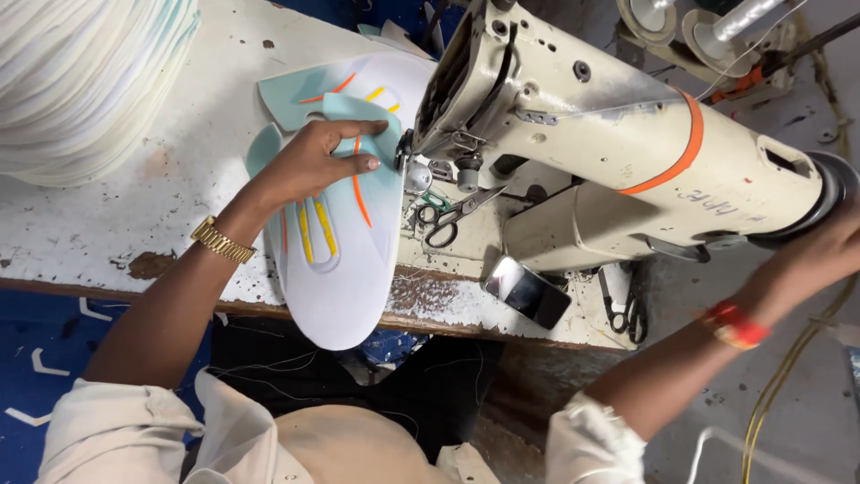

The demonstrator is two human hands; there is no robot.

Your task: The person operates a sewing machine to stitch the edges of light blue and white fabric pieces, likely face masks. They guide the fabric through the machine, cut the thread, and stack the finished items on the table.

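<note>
My left hand [315, 161] presses flat on a white and pale-blue shoe-upper piece [340, 260] with orange and yellow stripes, fingertips close to the needle area [408, 161] of a cream sewing machine [591, 134]. The piece overhangs the table's front edge. My right hand [829, 251] rests on the machine's handwheel [829, 193] at its far right end, partly cut off by the frame edge. A gold watch sits on my left wrist, a red band on my right.
A second similar cut piece [358, 85] lies behind the first. A tall stack of white pieces [81, 81] fills the top left. Scissors [443, 220], a dark phone [528, 291] and another pair of scissors [627, 314] lie on the worn white table [107, 215]. Thread cones [708, 27] stand top right.
</note>
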